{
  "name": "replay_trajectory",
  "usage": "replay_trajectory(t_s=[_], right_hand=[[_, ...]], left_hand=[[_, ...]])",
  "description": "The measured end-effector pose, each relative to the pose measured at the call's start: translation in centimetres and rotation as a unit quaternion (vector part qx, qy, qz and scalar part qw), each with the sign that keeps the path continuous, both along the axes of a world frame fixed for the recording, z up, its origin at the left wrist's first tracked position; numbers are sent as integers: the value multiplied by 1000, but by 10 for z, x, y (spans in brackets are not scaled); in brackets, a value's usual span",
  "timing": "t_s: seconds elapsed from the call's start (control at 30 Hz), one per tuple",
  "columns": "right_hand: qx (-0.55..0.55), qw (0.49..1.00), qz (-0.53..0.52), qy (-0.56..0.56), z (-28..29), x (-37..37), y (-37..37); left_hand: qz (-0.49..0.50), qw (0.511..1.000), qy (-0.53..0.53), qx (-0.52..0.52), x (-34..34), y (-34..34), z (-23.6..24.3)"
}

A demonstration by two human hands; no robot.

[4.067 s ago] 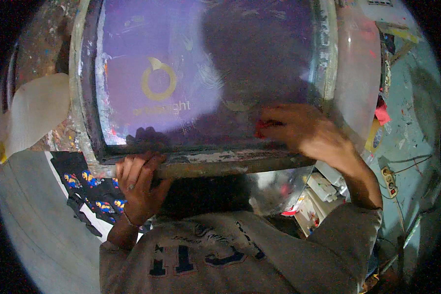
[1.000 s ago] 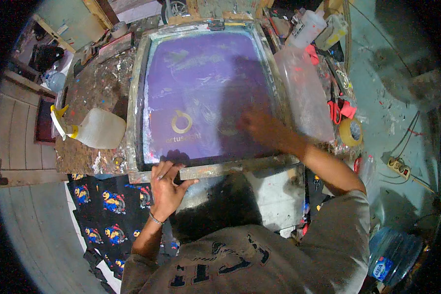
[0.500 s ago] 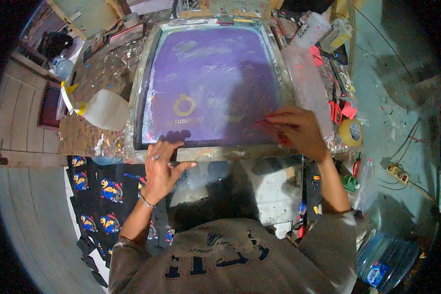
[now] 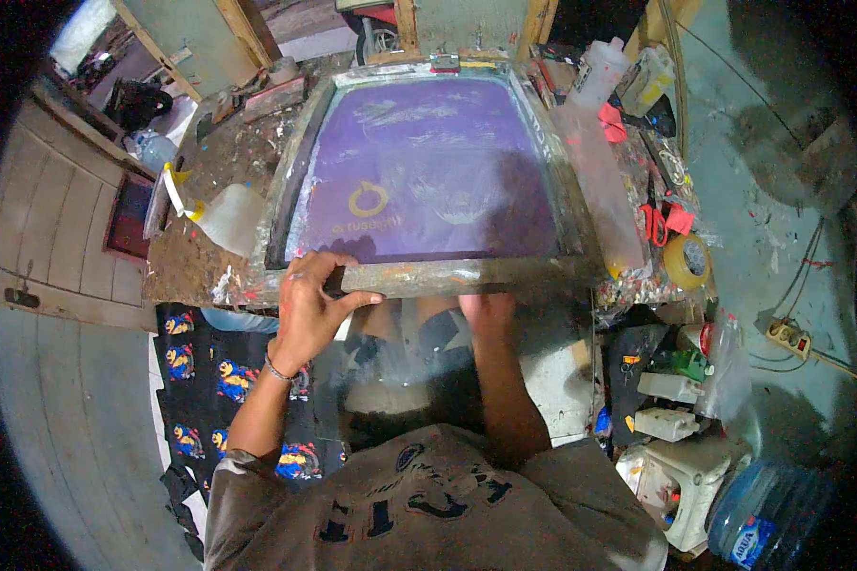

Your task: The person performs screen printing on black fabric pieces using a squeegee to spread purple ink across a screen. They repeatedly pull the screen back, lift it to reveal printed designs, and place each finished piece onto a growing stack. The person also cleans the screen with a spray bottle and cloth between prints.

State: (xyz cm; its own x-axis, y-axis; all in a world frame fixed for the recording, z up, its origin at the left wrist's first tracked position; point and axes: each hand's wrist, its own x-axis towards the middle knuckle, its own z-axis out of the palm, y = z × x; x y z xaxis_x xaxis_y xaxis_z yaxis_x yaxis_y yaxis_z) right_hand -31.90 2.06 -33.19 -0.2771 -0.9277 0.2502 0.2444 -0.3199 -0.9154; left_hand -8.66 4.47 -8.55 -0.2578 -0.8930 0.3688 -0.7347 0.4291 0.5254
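Observation:
A screen-printing frame (image 4: 428, 277) with purple mesh (image 4: 428, 143) lies before me on a worn workbench. A ring-shaped design with lettering shows near the mesh's lower left. My left hand (image 4: 309, 295) grips the frame's near edge left of the middle, fingers over the top and thumb along the front. Below that same edge, right of the middle, is my right hand (image 4: 488, 312). The frame covers its fingers, so what they touch cannot be seen. Under the edge, between my forearms, the view is dark and blurred.
A white spray bottle (image 4: 230, 217) lies on the bench at left. At right are red-handled scissors (image 4: 653, 224), a tape roll (image 4: 687, 262) and a plastic jug (image 4: 600, 71). Printed black fabric (image 4: 243, 381) hangs low at left; a large water bottle (image 4: 767, 514) stands lower right.
My right hand has come off the right side of the mesh and gone down and left, beneath the near edge. My left hand keeps its hold; the view has shifted slightly.

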Motion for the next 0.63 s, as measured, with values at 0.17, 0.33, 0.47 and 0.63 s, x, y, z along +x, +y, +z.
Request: replay_trajectory(t_s=[0.17,0.33,0.47,0.63], right_hand=[[101,835,137,-523,76,36,3],[176,843,72,-504,90,45,-4],[166,879,68,-441,70,43,-23],[98,943,97,-304,-35,18,-51]], left_hand=[[13,1000,-14,-13,0,6,4],[10,1000,-26,7,6,1,2],[8,999,-31,-6,11,-2,4],[-3,1000,-28,-5,16,-13,6]])
